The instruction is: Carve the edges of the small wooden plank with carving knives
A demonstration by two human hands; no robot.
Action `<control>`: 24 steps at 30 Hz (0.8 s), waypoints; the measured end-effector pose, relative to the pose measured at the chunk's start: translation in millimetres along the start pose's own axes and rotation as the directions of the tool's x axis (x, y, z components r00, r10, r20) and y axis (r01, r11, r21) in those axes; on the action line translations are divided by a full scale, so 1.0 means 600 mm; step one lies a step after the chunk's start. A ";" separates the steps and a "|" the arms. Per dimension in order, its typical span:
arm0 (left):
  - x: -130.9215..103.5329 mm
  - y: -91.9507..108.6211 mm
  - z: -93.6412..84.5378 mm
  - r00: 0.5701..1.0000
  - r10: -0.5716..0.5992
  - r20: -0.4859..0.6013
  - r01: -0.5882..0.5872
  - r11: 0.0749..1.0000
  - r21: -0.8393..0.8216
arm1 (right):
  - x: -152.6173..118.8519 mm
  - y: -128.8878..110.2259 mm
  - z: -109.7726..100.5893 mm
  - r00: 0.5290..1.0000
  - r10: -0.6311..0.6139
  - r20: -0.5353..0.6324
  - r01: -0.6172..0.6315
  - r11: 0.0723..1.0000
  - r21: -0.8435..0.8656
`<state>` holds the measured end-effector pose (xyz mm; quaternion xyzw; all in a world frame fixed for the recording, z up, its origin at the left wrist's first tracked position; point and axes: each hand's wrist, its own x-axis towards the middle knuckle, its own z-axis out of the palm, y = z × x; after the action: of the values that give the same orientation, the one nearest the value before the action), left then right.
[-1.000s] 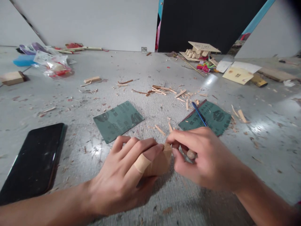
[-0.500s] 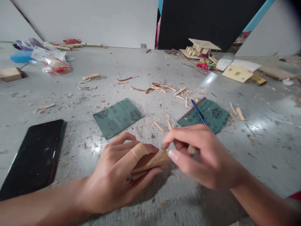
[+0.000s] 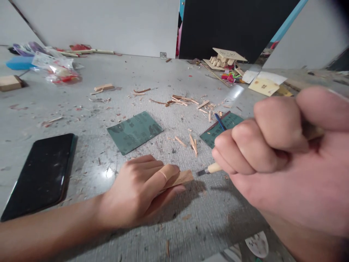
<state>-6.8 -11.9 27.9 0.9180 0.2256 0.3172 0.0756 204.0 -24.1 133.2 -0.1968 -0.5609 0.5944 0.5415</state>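
My left hand (image 3: 144,185) grips a small flat piece of wood (image 3: 184,178) and holds it on the grey tabletop; a plaster or band circles one finger. Most of the wood is hidden beneath the fingers. In a fist close to the camera, my right hand (image 3: 275,153) clutches a carving chisel with a pale wooden handle (image 3: 214,167). Its short metal blade (image 3: 202,172) points left, close to the wood's right end. Whether blade and wood touch, I cannot tell.
Two green sandpaper sheets (image 3: 135,133) lie beyond the hands, one under a blue pen (image 3: 219,122). A black phone (image 3: 40,171) rests at left. Wood splinters (image 3: 193,144) litter the middle. Toward the back right stands a small wooden model (image 3: 226,57); plastic bags (image 3: 61,69) sit back left.
My right hand has risen toward the camera and right, turning into a fist around the chisel, whose blade now shows. The left hand still holds the wood, its fingers flatter.
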 end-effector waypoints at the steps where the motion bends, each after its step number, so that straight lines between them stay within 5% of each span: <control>1: 0.000 0.000 0.000 1.000 0.003 -0.003 -0.003 1.000 0.000 | 0.001 0.002 0.003 1.000 0.011 0.005 -0.011 1.000 -0.001; 24: 0.000 -0.001 -0.001 1.000 0.008 0.003 -0.008 1.000 0.010 | 0.002 0.010 0.020 0.999 0.042 -0.021 -0.042 0.999 0.028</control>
<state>-7.0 -11.4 28.2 0.9197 0.2235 0.3150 0.0702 190.7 -27.4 131.6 -0.2074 -0.5427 0.6112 0.5375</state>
